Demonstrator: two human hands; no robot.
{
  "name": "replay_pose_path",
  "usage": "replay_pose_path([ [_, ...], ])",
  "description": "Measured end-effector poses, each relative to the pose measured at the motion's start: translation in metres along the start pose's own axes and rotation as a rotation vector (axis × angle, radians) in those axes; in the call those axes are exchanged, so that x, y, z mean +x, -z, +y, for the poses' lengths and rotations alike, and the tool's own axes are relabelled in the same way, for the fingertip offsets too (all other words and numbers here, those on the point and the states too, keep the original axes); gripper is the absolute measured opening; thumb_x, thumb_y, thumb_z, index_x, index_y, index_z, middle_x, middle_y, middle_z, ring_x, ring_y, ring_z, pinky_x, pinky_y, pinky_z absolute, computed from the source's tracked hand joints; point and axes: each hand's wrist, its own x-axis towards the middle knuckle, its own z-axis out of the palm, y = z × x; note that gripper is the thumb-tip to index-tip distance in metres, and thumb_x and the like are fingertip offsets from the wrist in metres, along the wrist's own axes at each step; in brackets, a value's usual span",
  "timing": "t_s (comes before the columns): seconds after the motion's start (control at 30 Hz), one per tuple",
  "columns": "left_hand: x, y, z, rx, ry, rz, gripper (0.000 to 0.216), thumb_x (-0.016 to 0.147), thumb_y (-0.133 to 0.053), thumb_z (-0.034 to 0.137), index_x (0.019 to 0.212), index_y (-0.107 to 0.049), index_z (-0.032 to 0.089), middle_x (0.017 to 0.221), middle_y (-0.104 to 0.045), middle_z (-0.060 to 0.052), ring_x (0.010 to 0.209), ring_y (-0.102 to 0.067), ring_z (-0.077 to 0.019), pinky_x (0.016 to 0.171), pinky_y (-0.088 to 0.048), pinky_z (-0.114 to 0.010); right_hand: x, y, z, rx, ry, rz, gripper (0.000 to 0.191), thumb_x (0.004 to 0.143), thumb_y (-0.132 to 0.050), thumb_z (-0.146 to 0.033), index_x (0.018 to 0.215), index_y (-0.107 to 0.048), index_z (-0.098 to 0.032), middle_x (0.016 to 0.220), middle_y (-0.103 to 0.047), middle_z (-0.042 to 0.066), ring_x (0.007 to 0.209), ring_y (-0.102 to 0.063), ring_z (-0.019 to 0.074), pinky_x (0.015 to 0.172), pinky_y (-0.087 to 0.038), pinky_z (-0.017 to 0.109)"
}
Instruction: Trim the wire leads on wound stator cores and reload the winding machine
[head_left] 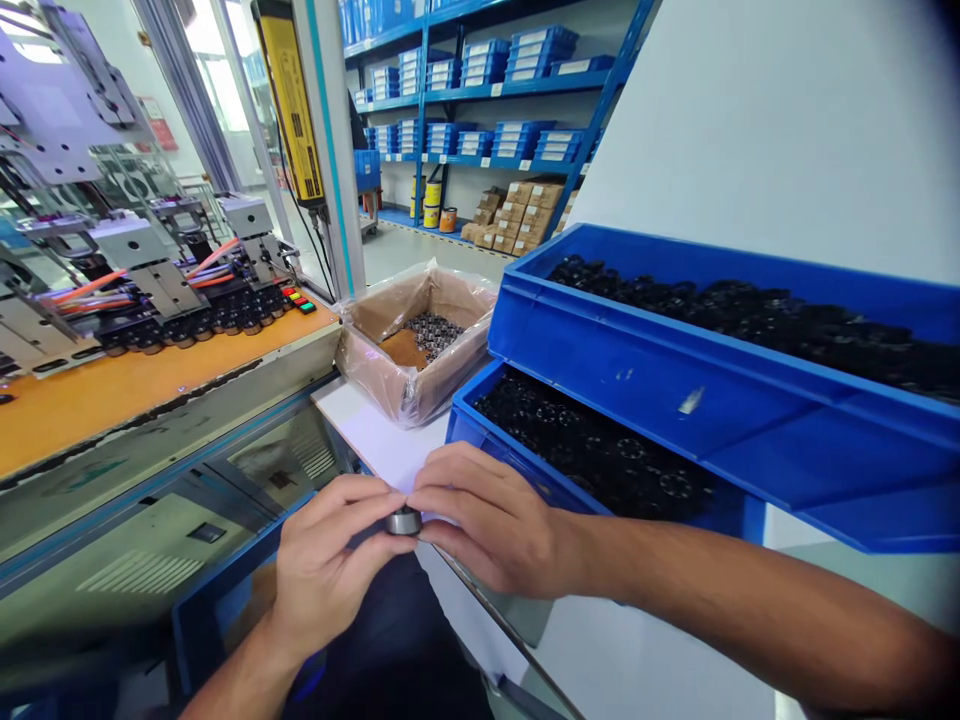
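Between my two hands is a small round metal part, with a shiny silver ring around its side and something dark on top. My left hand pinches it from the left, thumb below and fingertips above. From the right, my right hand grips the same part with thumb and fingers. My fingertips cover most of its top, so its exact kind cannot be made out. Both hands are over the edge of a white table.
A plastic-lined carton with small metal parts stands ahead. On the right, an upper blue bin and a lower blue bin hold black parts. Left is a machine bench with a row of black parts; shelves stand behind.
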Motion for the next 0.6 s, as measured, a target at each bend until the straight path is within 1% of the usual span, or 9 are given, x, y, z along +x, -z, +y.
replay_pose_path([
  [0.1, -0.003, -0.006, 0.002, 0.061, -0.037, 0.038, 0.04, 0.074, -0.078, 0.007, 0.107, -0.075, 0.029, 0.092, -0.074, -0.001, 0.078, -0.069, -0.0144, 0.073, -0.054, -0.023, 0.0, -0.001, -0.002, 0.012, -0.005, -0.016, 0.016, 0.092, -0.052, -0.009, 0.107, -0.058, -0.005, 0.09, -0.065, 0.014, 0.089, -0.06, 0.0202, 0.079, -0.059, 0.037],
  [0.2, -0.008, -0.014, 0.001, 0.068, 0.001, 0.06, 0.033, 0.077, -0.075, 0.009, 0.106, -0.074, 0.026, 0.092, -0.072, -0.002, 0.079, -0.069, -0.0147, 0.072, -0.054, -0.023, 0.001, -0.002, -0.001, -0.019, -0.029, -0.054, 0.017, 0.092, -0.055, -0.01, 0.108, -0.058, -0.006, 0.091, -0.065, 0.014, 0.09, -0.06, 0.02, 0.08, -0.059, 0.035],
  [0.3, 0.0, -0.001, -0.008, 0.194, 0.03, 0.073, 0.018, 0.082, -0.072, 0.017, 0.1, -0.074, 0.022, 0.093, -0.068, -0.004, 0.082, -0.067, -0.0162, 0.075, -0.053, -0.026, -0.002, 0.005, 0.008, -0.15, -0.091, -0.159, 0.023, 0.094, -0.056, -0.016, 0.114, -0.057, -0.007, 0.1, -0.066, 0.015, 0.097, -0.062, 0.021, 0.085, -0.059, 0.035],
  [0.33, 0.006, 0.013, -0.014, 0.306, 0.037, 0.101, 0.014, 0.084, -0.071, 0.021, 0.098, -0.074, 0.021, 0.092, -0.067, -0.005, 0.082, -0.065, -0.0167, 0.076, -0.052, -0.027, -0.006, 0.011, 0.014, -0.209, -0.117, -0.186, 0.024, 0.094, -0.056, -0.018, 0.117, -0.057, -0.009, 0.105, -0.066, 0.015, 0.1, -0.063, 0.0213, 0.087, -0.058, 0.035],
  [0.4, 0.024, 0.054, -0.028, 0.622, 0.092, 0.176, 0.016, 0.086, -0.067, 0.03, 0.096, -0.074, 0.02, 0.087, -0.063, -0.004, 0.08, -0.061, -0.0175, 0.075, -0.049, -0.029, -0.017, 0.027, 0.034, -0.324, -0.174, -0.204, 0.025, 0.095, -0.056, -0.021, 0.117, -0.058, -0.012, 0.109, -0.066, 0.014, 0.101, -0.065, 0.0215, 0.09, -0.057, 0.034],
  [0.47, 0.045, 0.103, -0.046, 0.98, 0.318, 0.183, 0.026, 0.087, -0.061, 0.038, 0.1, -0.072, 0.019, 0.079, -0.061, -0.003, 0.076, -0.059, -0.0191, 0.074, -0.047, -0.03, -0.033, 0.043, 0.059, -0.42, -0.259, -0.217, 0.02, 0.095, -0.056, -0.024, 0.111, -0.063, -0.014, 0.106, -0.068, 0.013, 0.098, -0.067, 0.0219, 0.091, -0.056, 0.035],
  [0.5, 0.056, 0.127, -0.056, 1.038, 0.391, 0.176, 0.028, 0.086, -0.06, 0.038, 0.1, -0.071, 0.016, 0.075, -0.061, -0.003, 0.073, -0.059, -0.0201, 0.071, -0.046, -0.031, -0.042, 0.049, 0.071, -0.447, -0.332, -0.252, 0.02, 0.095, -0.055, -0.026, 0.106, -0.065, -0.014, 0.103, -0.069, 0.012, 0.095, -0.068, 0.0227, 0.089, -0.056, 0.036],
  [0.57, 0.079, 0.164, -0.076, 1.097, 0.488, 0.153, 0.025, 0.082, -0.061, 0.034, 0.094, -0.071, 0.014, 0.065, -0.058, -0.002, 0.065, -0.056, -0.0208, 0.063, -0.042, -0.03, -0.057, 0.057, 0.093, -0.458, -0.55, -0.45, 0.022, 0.094, -0.052, -0.027, 0.098, -0.069, -0.014, 0.098, -0.07, 0.012, 0.091, -0.07, 0.0241, 0.086, -0.056, 0.037],
  [0.6, 0.09, 0.176, -0.086, 1.109, 0.522, 0.131, 0.023, 0.08, -0.062, 0.032, 0.092, -0.071, 0.015, 0.063, -0.059, -0.002, 0.063, -0.056, -0.0208, 0.061, -0.04, -0.029, -0.063, 0.059, 0.1, -0.45, -0.657, -0.576, 0.022, 0.093, -0.051, -0.026, 0.096, -0.07, -0.014, 0.096, -0.071, 0.012, 0.09, -0.07, 0.0243, 0.084, -0.056, 0.036],
])
